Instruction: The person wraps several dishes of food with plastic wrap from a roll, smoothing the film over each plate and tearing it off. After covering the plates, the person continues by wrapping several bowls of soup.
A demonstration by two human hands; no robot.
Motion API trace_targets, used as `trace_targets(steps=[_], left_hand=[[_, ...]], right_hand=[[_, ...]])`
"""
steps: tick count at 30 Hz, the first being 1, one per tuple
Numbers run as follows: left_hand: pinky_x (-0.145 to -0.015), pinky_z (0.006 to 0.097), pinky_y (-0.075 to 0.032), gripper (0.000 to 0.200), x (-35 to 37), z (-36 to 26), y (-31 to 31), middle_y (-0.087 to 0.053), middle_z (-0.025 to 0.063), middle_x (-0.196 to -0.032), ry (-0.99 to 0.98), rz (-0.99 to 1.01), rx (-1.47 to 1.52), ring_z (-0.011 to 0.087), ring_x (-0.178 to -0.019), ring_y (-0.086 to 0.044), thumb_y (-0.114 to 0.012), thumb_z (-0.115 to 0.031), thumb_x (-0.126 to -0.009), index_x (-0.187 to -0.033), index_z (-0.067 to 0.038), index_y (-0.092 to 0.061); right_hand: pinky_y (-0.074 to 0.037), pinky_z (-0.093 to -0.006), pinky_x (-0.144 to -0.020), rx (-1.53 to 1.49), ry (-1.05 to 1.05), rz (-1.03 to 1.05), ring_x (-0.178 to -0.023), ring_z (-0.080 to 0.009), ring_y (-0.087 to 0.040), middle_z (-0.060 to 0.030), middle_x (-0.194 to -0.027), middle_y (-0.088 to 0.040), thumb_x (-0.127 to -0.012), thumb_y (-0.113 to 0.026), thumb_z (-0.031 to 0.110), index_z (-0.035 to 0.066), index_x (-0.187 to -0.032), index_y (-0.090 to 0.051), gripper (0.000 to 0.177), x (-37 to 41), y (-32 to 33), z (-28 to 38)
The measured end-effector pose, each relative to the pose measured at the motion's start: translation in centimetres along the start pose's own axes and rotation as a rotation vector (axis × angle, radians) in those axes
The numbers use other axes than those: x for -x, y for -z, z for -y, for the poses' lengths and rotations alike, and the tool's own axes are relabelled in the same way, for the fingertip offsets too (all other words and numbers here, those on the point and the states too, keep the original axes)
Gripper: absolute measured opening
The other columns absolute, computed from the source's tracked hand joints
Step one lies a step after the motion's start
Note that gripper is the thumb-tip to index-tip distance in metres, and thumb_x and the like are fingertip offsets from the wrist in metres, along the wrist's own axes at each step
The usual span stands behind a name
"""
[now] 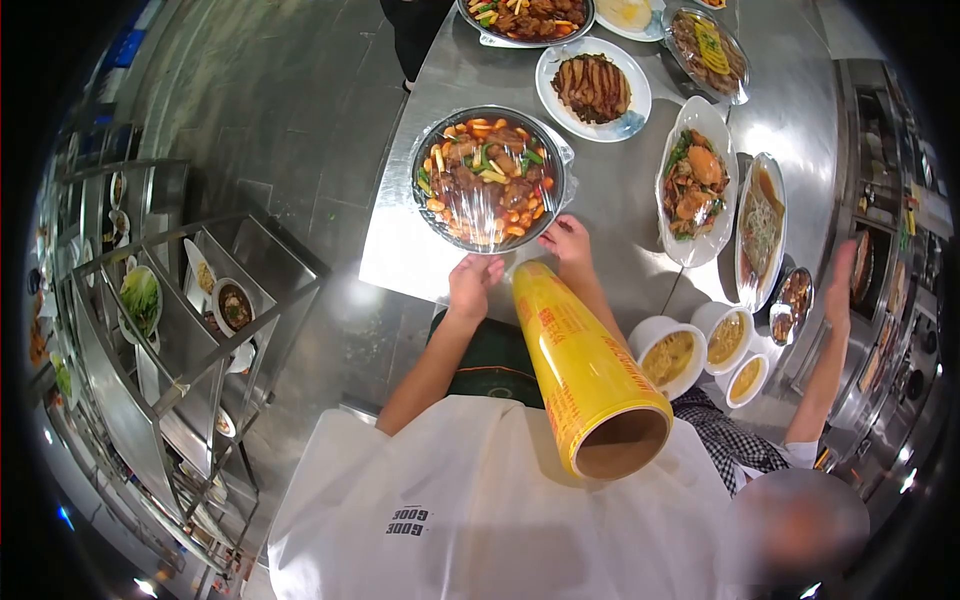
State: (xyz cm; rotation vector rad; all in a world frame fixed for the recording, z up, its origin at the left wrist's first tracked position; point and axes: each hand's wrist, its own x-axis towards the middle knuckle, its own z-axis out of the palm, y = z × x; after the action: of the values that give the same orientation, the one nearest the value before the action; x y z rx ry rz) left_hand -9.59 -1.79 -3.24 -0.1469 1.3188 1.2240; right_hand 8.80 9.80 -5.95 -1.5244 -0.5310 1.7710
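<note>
A round dish of meat and vegetables (488, 180) lies under clear plastic film near the steel table's front left corner. My left hand (474, 284) is at the dish's near edge, fingers bent together; what they pinch, if anything, is too small to make out. At the lower right rim is my right hand (568, 243), its fingers curled at the film's edge. A large yellow roll of film (590, 370) lies over my right forearm side, its hollow end toward my body.
On the steel table (610, 180) are a plate of sliced meat (591, 88), an oval dish (694, 185), a fish dish (760, 235) and white bowls (668, 357). Another person's arm (828, 350) is at the right. A metal rack (180, 390) with dishes stands left.
</note>
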Motion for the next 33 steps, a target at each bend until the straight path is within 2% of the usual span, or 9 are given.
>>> trace_targets(steps=[8, 12, 14, 18, 19, 23, 26, 30, 33], left_hand=[[-0.117, 0.0516, -0.048, 0.039, 1.9, -5.5, 0.7, -0.056, 0.0291, -0.14, 0.338, 0.06, 0.593, 0.0411, -0.132, -0.057, -0.041, -0.013, -0.106, -0.138, 0.009, -0.046], [-0.122, 0.0572, -0.04, 0.035, 1.9, -7.8, 1.6, -0.058, 0.0273, -0.137, 0.242, 0.087, 0.642, 0.0445, -0.133, -0.055, -0.041, -0.02, -0.107, -0.131, 0.003, -0.049], [-0.123, 0.0586, -0.037, 0.031, 2.8, -9.1, 1.5, -0.054, 0.0262, -0.142, 0.238, 0.143, 0.633, 0.0441, -0.136, -0.052, -0.042, -0.023, -0.107, -0.13, -0.004, -0.051], [-0.119, 0.0518, -0.04, 0.04, -0.6, -7.8, 3.7, -0.049, 0.0208, -0.147, -0.031, 0.06, 0.28, 0.0323, -0.138, -0.051, -0.048, -0.04, -0.109, -0.135, -0.01, -0.048], [-0.102, 0.0455, -0.052, 0.035, -1.1, -8.3, 3.5, -0.064, 0.0135, -0.126, -0.105, 0.032, 0.228, 0.026, -0.112, -0.064, -0.054, -0.041, -0.109, -0.122, -0.009, -0.057], [-0.065, 0.0409, -0.055, 0.037, -4.0, -8.1, 4.5, -0.067, 0.0059, -0.076, -0.422, -0.111, -0.311, 0.022, -0.06, -0.057, -0.052, -0.031, -0.111, -0.09, -0.004, -0.065], [-0.064, 0.0456, -0.05, 0.04, -3.2, -9.5, 4.1, -0.061, 0.0188, -0.07, -0.586, -0.361, -0.939, 0.031, -0.06, -0.057, -0.052, -0.028, -0.11, -0.086, 0.001, -0.063], [-0.064, 0.0484, -0.046, 0.038, -2.8, -9.5, 3.0, -0.058, 0.0276, -0.074, -0.906, -0.467, -1.014, 0.045, -0.065, -0.054, -0.054, -0.025, -0.107, -0.084, 0.004, -0.061], [-0.064, 0.0485, -0.047, 0.04, -2.9, -9.5, 3.6, -0.06, 0.0206, -0.068, -0.85, -0.471, -0.989, 0.0395, -0.062, -0.058, -0.053, -0.027, -0.108, -0.083, 0.003, -0.061]], right_hand=[[-0.055, -0.0405, -0.107, -0.259, -0.114, 0.134, -0.11, -0.024, -0.07, -0.0127, -0.118, -0.07, -0.103, -0.061, 0.01, 0.0, -0.124, -0.059, 0.023, -0.3, 1.5, 2.2], [-0.055, -0.0379, -0.101, -0.24, -0.033, -0.212, -0.109, -0.0202, -0.069, -0.0112, -0.117, -0.07, -0.106, -0.057, 0.016, -0.002, -0.125, -0.06, 0.026, -0.4, -1.0, 3.9], [-0.054, -0.032, -0.09, 0.167, 0.362, -0.252, -0.099, -0.0143, -0.067, -0.0066, -0.107, -0.07, -0.109, -0.055, 0.024, -0.002, -0.123, -0.062, 0.031, -2.2, -0.7, 2.5], [-0.049, -0.0274, -0.088, 0.158, 0.237, 0.026, -0.098, -0.0102, -0.06, -0.0049, -0.109, -0.07, -0.11, -0.052, 0.024, -0.005, -0.124, -0.067, 0.036, -2.6, -1.6, 3.9], [-0.049, -0.0282, -0.087, 0.138, 0.206, 0.007, -0.096, -0.0103, -0.059, -0.0035, -0.105, -0.071, -0.111, -0.051, 0.026, -0.005, -0.123, -0.068, 0.037, -2.8, -1.9, 4.0], [-0.049, -0.0335, -0.083, 0.167, 0.216, -0.047, -0.089, -0.0129, -0.06, -0.0039, -0.094, -0.07, -0.112, -0.049, 0.029, -0.004, -0.117, -0.068, 0.039, -3.1, -2.5, 4.4], [-0.049, -0.0391, -0.079, 0.444, 0.458, -0.128, -0.082, -0.0233, -0.062, -0.0132, -0.088, -0.069, -0.112, -0.048, 0.028, -0.003, -0.108, -0.065, 0.036, -4.0, -2.8, 3.7], [-0.049, -0.0432, -0.075, 0.685, 0.629, -0.244, -0.078, -0.0362, -0.06, -0.0225, -0.087, -0.064, -0.112, -0.047, 0.026, -0.001, -0.102, -0.061, 0.032, -3.2, -4.1, 4.1], [-0.048, -0.0448, -0.073, 0.68, 0.707, -0.254, -0.077, -0.0425, -0.057, -0.0249, -0.088, -0.063, -0.112, -0.045, 0.025, 0.0, -0.102, -0.059, 0.03, -2.8, -4.8, 3.9]])
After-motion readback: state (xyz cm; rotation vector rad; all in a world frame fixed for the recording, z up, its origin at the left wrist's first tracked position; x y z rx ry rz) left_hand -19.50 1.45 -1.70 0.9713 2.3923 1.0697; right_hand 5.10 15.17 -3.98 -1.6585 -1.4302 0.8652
